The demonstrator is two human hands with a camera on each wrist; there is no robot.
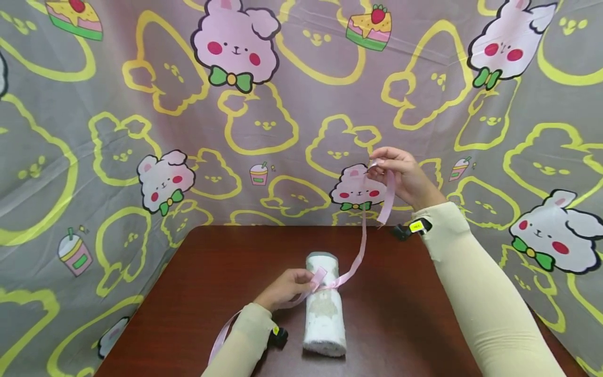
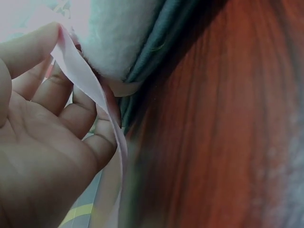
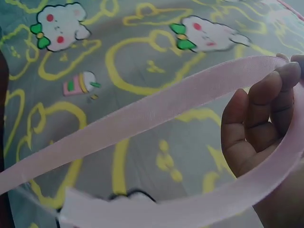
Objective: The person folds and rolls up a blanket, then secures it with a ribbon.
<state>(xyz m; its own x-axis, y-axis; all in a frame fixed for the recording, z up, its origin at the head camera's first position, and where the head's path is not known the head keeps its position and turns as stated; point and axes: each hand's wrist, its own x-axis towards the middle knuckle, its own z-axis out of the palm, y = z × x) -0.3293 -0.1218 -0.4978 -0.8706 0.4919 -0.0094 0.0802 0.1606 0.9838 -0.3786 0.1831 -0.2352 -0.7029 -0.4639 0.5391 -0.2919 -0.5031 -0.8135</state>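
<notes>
A rolled-up fluffy white cloth (image 1: 325,322) with pale beige patches lies lengthwise on the table; its dark green underside (image 2: 164,35) shows in the left wrist view. Around its upper half runs a pink ribbon (image 1: 361,243), crossed on top. At the roll's left side my left hand (image 1: 288,288) pinches the ribbon between thumb and finger, and a length of it trails down past the forearm. Raised well above the table, my right hand (image 1: 399,173) pinches the other length. Its loose end hangs below the fingers, and the right wrist view shows the ribbon band (image 3: 147,114) looping from the fingertips.
The dark red-brown wooden table (image 1: 226,262) ends at a back edge against a grey curtain (image 1: 292,199) printed with yellow outlines and cartoon rabbits. That curtain also closes in both sides. Small black cameras are strapped to both wrists, over cream sleeves (image 1: 476,283).
</notes>
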